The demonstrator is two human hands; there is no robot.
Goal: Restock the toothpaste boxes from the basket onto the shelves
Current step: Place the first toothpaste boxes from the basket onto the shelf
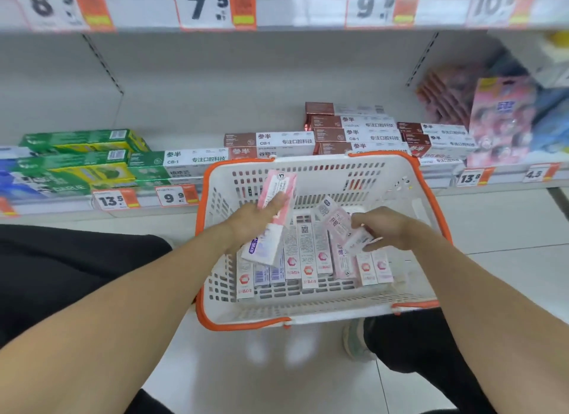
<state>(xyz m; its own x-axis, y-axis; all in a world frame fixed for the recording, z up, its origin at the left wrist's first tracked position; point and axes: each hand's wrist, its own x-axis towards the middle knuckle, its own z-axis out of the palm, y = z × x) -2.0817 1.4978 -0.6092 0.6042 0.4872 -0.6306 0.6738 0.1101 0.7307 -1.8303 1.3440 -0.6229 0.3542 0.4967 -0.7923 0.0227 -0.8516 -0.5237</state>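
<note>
A white basket with an orange rim (308, 316) sits on the floor before the bottom shelf (338, 188). Several pink and white toothpaste boxes (308, 259) lie side by side in it. My left hand (255, 221) holds a pink box (277, 187) and a white one with purple print (261, 247) above the basket's left half. My right hand (391, 230) grips a pale pink box (345, 228) that tilts up out of the row.
The shelf holds green toothpaste boxes (83, 154) on the left and brown-and-white boxes (354, 133) behind the basket. Pink packets (498, 121) stand at the right. Price tags (172, 196) line the shelf edge. My shoe (357, 339) rests near the basket.
</note>
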